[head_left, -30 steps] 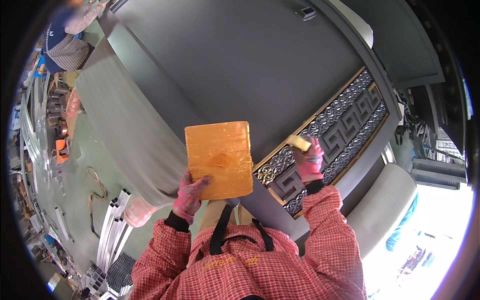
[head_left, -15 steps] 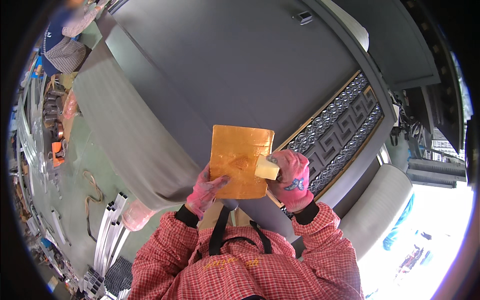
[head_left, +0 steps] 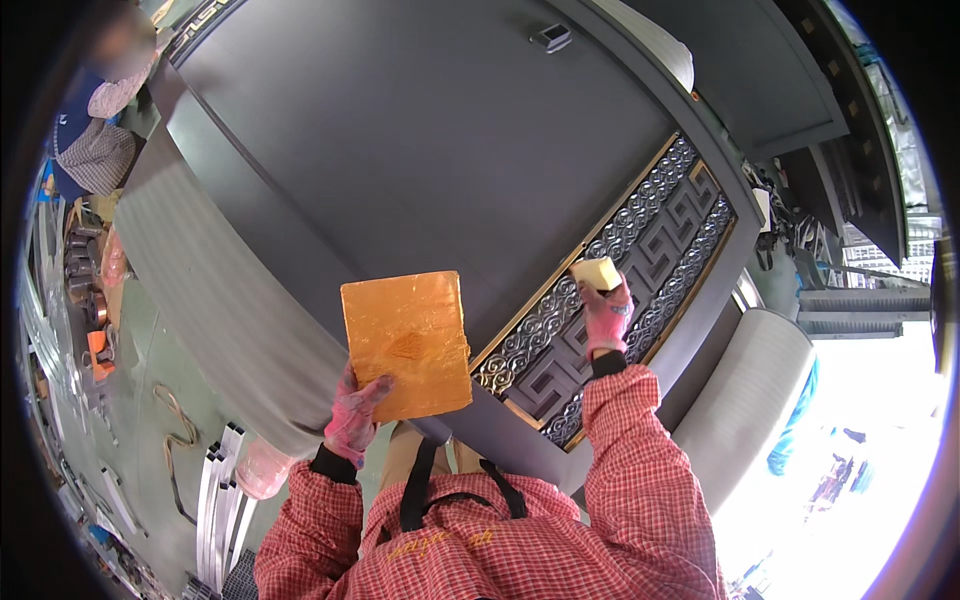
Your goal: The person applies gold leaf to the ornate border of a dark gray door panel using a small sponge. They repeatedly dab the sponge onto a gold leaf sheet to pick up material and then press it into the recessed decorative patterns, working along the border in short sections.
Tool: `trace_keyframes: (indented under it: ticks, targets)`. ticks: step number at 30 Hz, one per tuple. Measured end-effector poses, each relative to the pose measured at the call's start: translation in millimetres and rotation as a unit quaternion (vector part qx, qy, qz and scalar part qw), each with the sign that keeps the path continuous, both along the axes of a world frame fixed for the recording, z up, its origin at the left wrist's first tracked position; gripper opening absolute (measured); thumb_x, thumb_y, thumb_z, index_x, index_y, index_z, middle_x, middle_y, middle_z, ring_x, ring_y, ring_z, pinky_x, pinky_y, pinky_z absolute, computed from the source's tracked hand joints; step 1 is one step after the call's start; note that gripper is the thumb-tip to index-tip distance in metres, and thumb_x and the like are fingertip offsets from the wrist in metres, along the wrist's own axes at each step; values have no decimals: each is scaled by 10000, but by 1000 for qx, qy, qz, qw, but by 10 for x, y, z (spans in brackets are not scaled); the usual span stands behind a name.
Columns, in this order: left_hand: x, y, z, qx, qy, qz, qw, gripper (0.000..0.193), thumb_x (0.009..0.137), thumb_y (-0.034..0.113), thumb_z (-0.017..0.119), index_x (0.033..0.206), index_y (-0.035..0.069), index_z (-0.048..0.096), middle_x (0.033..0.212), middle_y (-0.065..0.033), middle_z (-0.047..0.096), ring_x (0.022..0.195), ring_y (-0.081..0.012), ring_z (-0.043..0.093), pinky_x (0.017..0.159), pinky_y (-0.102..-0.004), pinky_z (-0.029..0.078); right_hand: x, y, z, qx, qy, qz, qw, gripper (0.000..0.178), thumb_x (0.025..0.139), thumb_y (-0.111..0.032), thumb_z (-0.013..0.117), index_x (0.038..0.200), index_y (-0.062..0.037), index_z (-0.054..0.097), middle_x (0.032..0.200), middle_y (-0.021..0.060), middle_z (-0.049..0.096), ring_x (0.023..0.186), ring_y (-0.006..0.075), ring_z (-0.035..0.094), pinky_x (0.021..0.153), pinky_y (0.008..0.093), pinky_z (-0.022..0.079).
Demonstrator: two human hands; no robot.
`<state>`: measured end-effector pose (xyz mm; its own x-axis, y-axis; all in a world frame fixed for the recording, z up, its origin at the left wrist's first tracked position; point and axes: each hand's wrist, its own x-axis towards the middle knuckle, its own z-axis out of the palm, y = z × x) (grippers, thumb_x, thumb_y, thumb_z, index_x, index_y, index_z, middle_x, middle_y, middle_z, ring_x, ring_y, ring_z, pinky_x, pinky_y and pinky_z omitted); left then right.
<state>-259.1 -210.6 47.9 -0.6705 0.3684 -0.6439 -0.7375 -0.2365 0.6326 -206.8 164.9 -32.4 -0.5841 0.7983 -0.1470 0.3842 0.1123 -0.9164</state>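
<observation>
Sponge (head_left: 597, 273), a pale yellow block, sits in the fingers of the right hand (head_left: 607, 315), which is gloved in pink and closed on its lower part. It is over the patterned strip (head_left: 655, 245) of a big dark grey door (head_left: 420, 150); whether it touches the strip cannot be told. The left hand (head_left: 351, 415), also in a pink glove, grips a flat gold board (head_left: 405, 335) by its lower left corner, thumb across the front, where a rough darker patch shows just below the middle. The two hands are well apart. The strip has scrolls and square-cornered shapes between gold edges, and a small handle (head_left: 551, 38) is fixed near the door's far end. A grey roll (head_left: 745, 385) lies to the right, metal tubes (head_left: 212, 515) lie at lower left, and another person (head_left: 98, 155) is at upper left.
</observation>
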Motion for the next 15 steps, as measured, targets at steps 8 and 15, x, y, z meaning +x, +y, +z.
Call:
trace_keyframes:
  ticks: [8,15]
  targets:
    - [-74,51,75,-31,0,22,999,613,805,134,751,1331,40,452,1235,-65,587,1116,-193,577,957,-350,470,-35,-136,-155,207,-223,52,951,448,703,-284,767,1036,-16,633,921,147,683,860,324,671,810,380,519]
    - [-136,42,72,13,6,11,1000,572,837,135,733,1331,55,457,1237,-48,587,1108,-180,584,933,-349,490,-32,-242,33,154,-112,45,981,365,700,-221,760,985,-35,629,845,135,689,764,299,685,730,379,539]
